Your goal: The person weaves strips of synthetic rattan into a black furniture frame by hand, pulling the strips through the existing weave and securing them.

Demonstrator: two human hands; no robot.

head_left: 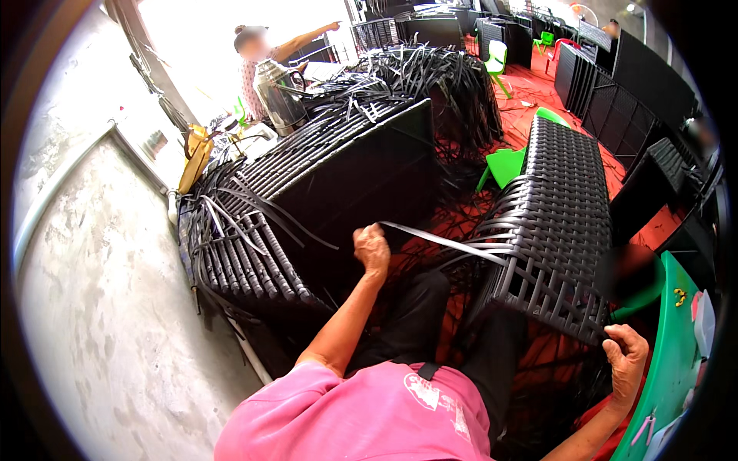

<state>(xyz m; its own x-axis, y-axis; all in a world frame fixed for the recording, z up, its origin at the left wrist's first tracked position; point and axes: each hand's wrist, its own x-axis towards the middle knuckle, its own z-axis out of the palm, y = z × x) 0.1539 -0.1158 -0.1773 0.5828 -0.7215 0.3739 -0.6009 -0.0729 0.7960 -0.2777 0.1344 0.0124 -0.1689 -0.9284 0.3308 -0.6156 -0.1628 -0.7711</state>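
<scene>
My left hand (373, 250) is closed on a flat black plastic strip (438, 237), which shines pale along its taut length. From that fist the strip runs right to the lower left edge of a black woven furniture panel (555, 196). The panel's upper part is densely woven; its near end shows open gaps between the strands. By the panel's near right corner is my right hand (626, 355), its fingers bent, thumb and index a little apart, with nothing visible between them. Whether it touches the corner I cannot tell.
Stacked black frames (361, 177) and a heap of loose strips (430, 84) stand on my left, a steel jug (280, 98) on top. Small green chairs (504, 166) and a green table (676, 338) are nearby. Another person (255, 58) stretches an arm out behind. Strips litter the red floor.
</scene>
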